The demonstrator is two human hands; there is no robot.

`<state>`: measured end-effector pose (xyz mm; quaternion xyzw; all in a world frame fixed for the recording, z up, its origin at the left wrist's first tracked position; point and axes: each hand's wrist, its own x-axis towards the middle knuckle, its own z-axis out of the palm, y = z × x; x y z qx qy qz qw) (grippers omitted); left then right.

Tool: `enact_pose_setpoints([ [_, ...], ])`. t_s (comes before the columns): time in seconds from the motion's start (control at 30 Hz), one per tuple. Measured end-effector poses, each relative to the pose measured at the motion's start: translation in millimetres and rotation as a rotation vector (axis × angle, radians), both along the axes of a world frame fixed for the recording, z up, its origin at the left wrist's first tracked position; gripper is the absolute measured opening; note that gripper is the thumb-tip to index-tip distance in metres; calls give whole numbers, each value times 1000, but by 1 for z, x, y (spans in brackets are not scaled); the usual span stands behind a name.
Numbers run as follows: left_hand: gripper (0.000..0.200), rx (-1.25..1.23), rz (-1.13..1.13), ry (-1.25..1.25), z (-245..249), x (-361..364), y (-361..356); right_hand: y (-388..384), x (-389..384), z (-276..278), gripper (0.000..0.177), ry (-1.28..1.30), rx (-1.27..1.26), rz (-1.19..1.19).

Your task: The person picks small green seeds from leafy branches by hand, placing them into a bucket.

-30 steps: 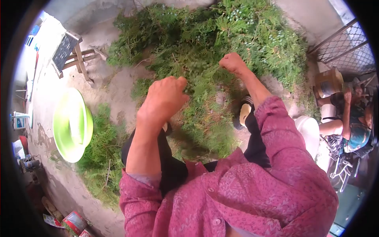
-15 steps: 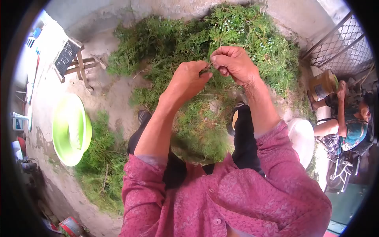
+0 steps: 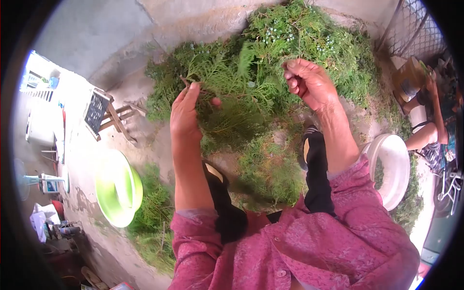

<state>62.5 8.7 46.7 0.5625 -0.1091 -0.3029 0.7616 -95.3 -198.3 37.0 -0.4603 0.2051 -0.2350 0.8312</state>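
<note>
My left hand holds a leafy green sprig by its brown stem, which shows between thumb and fingers; the leaves spread out to the right. To the right, apart from it, my right hand is raised with its thumb and fingertips drawn together; whatever they may pinch is too small to make out. Behind both hands lies a big heap of green branches with small pale berries. Loose greenery covers the ground between my feet.
At the left are a lime green basin, a wooden stool and another pile of greenery. A white tub stands at the right. Beyond it a seated person has a hand at a brown bucket. Wire mesh is behind.
My hands have moved apart, the left one to the left and lower. A leafy sprig now shows spread from my left hand. The view has shifted, so the surroundings appear moved.
</note>
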Motion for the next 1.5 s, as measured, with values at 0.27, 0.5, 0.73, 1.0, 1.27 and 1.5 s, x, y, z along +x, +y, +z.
enact_pose_setpoints([
  [0.27, 18, -60, 16, 98, -10, 5, -1, 35, 13, -3, 17, 128, -425, 76],
  [0.5, 18, -19, 17, 121, -5, -4, -5, 47, 27, -19, 26, 192, -869, 12],
  [0.73, 20, -88, 195, 118, -13, 17, 7, 49, 5, 14, 18, 132, -625, 413],
  [1.0, 23, -226, 294, 212, -5, 8, 11, 17, 1, 13, 10, -29, 205, 237],
  [1.27, 30, -715, -178, 263, -27, 10, 4, 52, 13, 2, 28, 304, -136, 506],
  [1.5, 29, -706, -297, 208, -26, -4, -14, 78, 23, 3, 51, 322, -556, 786],
])
